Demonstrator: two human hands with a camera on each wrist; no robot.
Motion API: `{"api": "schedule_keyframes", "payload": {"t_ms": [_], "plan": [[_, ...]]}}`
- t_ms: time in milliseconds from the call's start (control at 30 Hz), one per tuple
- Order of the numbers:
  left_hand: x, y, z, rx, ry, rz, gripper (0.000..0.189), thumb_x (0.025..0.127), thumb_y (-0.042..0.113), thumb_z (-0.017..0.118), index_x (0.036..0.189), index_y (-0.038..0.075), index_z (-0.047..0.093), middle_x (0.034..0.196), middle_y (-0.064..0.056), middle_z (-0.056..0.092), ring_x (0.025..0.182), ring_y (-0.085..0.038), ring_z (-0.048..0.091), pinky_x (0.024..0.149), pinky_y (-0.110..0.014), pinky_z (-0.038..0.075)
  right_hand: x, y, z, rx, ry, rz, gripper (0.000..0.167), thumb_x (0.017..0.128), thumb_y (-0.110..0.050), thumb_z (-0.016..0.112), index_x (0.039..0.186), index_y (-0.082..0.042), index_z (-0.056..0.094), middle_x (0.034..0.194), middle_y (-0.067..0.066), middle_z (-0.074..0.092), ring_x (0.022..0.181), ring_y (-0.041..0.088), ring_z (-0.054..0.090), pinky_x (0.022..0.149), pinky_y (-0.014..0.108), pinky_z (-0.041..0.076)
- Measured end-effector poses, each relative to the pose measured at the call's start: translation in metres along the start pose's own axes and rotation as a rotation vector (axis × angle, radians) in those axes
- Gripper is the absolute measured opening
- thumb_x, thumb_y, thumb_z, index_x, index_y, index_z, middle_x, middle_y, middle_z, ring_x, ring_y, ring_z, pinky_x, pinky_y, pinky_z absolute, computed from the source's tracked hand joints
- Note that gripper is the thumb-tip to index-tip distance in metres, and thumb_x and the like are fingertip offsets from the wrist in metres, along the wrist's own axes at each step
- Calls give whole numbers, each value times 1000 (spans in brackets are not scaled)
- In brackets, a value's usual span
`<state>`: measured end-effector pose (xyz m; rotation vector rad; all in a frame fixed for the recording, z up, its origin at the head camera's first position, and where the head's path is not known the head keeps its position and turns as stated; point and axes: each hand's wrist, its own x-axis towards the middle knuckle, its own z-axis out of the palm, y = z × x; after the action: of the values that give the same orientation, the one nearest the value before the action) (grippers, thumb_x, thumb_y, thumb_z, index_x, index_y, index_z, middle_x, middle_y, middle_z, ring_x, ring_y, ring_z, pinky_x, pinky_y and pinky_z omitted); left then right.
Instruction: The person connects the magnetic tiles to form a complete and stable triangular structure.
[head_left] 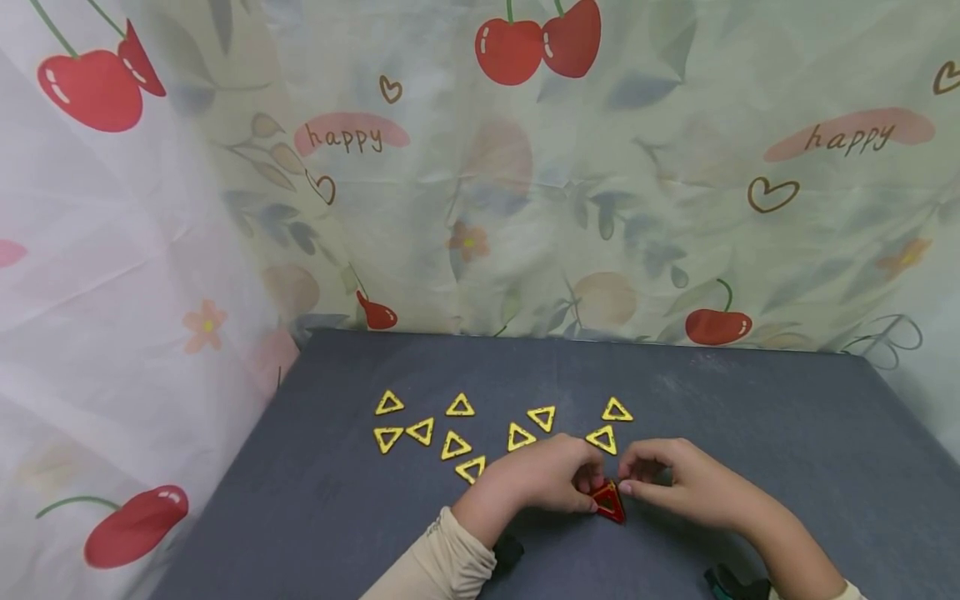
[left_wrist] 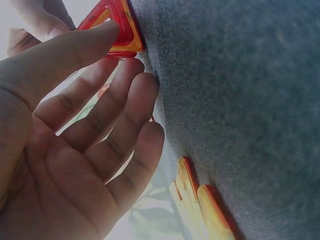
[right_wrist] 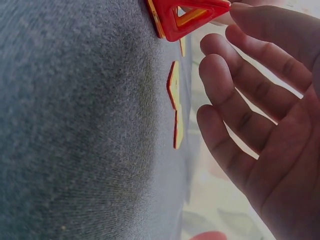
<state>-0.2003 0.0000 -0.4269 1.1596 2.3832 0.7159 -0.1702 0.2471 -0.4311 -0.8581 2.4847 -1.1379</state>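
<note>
A hollow red-and-yellow plastic triangle block (right_wrist: 175, 30) stands on dark grey cloth (head_left: 322, 533). The left hand (head_left: 551, 477) pinches it, apparently for steadiness; right of it, the right hand (head_left: 678, 479) curves loosely, thumb at its corner. Flat yellow hollow triangles (head_left: 460, 413) lie beyond it, seemingly within reach.

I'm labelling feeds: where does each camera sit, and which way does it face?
Head: head-worn, facing forward and down at the dark table, yellow triangles and printed cloth; left hand and right hand show.
Left wrist: worn there, facing the red triangle; left palm and fingers show, with part of the right hand.
Right wrist: worn there, facing it from the other side; right palm and fingers show.
Both wrist views share the red triangle.
</note>
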Motion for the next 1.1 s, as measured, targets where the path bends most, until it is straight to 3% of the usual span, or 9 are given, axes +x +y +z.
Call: {"api": "schedule_keyframes", "payload": {"t_ms": [267,567,867,1100], "plan": [[-6,-1,-9,-35,13,12,9,91,10,82,96,12,75,79,11,65,69,1,59,67,-15,49,0,1,-1,-11,43,-3,11,103,-28,73,104,-17,74,90,0,74,78,6,66,69,29,55],[-8,-6,-13,-96,55,-33,11,95,14,79,104,9,74,85,9,66,74,-1,60,71,-17,51,-1,2,-7,-31,87,63,14,102,-29,73,104,-16,74,92,-3,73,79,6,65,70,28,55],[0,-18,-18,-134,239,-98,17,95,19,82,106,9,74,91,7,69,79,-1,61,72,-20,53,3,6,-24,-89,111,114,21,101,-29,75,110,-11,74,98,-4,73,81,5,66,69,28,55],[14,-18,-20,-205,356,-152,17,96,19,81,109,9,76,97,2,71,83,-5,63,74,-23,53,23,14,-32,-141,96,139,31,99,-25,77,120,-4,72,102,1,73,79,8,65,68,27,55]]}}
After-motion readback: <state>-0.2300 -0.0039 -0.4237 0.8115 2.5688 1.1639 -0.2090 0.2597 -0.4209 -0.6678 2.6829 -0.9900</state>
